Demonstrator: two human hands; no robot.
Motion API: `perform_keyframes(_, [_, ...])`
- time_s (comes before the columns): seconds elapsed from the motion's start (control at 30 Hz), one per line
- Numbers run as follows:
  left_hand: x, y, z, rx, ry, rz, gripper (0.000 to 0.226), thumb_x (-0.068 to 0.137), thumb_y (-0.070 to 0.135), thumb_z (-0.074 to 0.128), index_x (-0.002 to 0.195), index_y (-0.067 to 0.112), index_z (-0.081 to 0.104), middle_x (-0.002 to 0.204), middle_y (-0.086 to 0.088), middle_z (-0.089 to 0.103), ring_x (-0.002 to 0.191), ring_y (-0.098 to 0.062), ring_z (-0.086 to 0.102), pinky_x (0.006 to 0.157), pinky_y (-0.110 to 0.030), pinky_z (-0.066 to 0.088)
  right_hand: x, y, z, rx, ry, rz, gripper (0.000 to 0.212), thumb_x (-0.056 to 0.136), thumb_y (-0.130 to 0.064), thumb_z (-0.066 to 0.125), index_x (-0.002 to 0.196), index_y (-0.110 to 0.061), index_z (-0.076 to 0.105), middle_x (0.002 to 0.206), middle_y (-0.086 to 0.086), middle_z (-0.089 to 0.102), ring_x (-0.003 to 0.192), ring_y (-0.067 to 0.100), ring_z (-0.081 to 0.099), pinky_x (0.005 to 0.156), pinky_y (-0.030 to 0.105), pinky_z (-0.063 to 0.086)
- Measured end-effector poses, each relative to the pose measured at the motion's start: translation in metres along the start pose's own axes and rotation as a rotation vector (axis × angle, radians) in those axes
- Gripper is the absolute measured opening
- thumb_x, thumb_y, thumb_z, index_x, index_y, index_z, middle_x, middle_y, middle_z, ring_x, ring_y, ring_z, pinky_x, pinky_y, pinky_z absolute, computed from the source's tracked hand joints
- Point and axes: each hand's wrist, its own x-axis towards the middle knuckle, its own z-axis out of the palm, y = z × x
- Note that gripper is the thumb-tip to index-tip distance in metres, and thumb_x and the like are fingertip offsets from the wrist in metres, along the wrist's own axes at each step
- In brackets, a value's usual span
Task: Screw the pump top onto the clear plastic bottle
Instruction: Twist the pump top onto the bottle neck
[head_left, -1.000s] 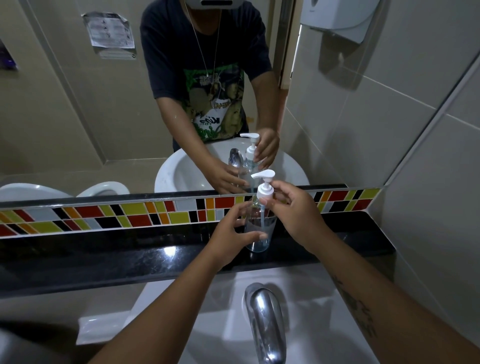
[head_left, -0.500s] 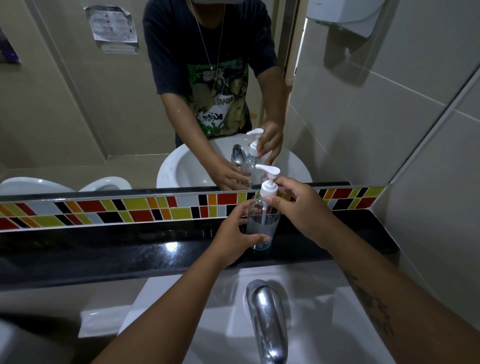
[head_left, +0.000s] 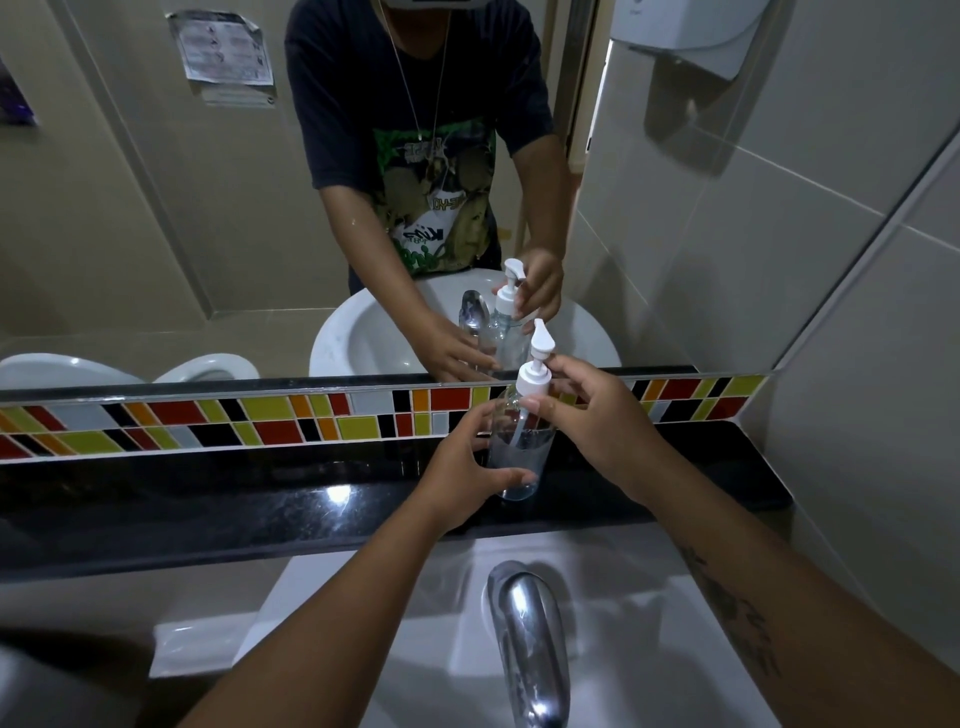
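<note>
Standing upright on the glossy black stone ledge (head_left: 208, 499), the clear plastic bottle (head_left: 519, 447) was cupped low by the left hand (head_left: 457, 478), while the right hand (head_left: 592, 421) pinched its white pump top (head_left: 535, 374) at the collar.

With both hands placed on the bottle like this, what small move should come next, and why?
Probably another small twist of the white collar with the right hand, while the left hand steadies the clear bottle on the black ledge. The pump top already sits upright in the neck and the right fingers pinch its collar, but whether the thread is fully tight cannot be seen.
</note>
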Motion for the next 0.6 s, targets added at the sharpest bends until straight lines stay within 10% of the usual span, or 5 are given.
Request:
perform_keyframes(0.4, [-0.003,-0.003,0.005,-0.016,0.054,0.011,0.082,0.07,0.014,0.093,0.135,0.039,0.048,0.129,0.014,0.056,0.118,-0.008,0.055,0.08,-0.02,0.054,0.008,0.0,0.016,-0.015,0.155,-0.029,0.033,0.079,-0.019,0.077,0.109,-0.018,0.061,0.113,-0.001,0.06,0.102,0.008,0.06,0.081,0.019,0.052])
perform_keyframes(0.6, [0.002,-0.002,0.002,-0.016,0.021,0.0,0.083,0.07,0.016,0.093,0.137,0.036,0.05,0.133,0.011,0.059,0.123,-0.016,0.058,0.094,-0.044,0.059,0.003,0.0,0.005,0.063,-0.029,0.058,0.046,0.091,-0.02,0.064,0.134,-0.027,0.051,0.114,-0.012,0.064,0.105,-0.004,0.06,0.083,0.012,0.05])
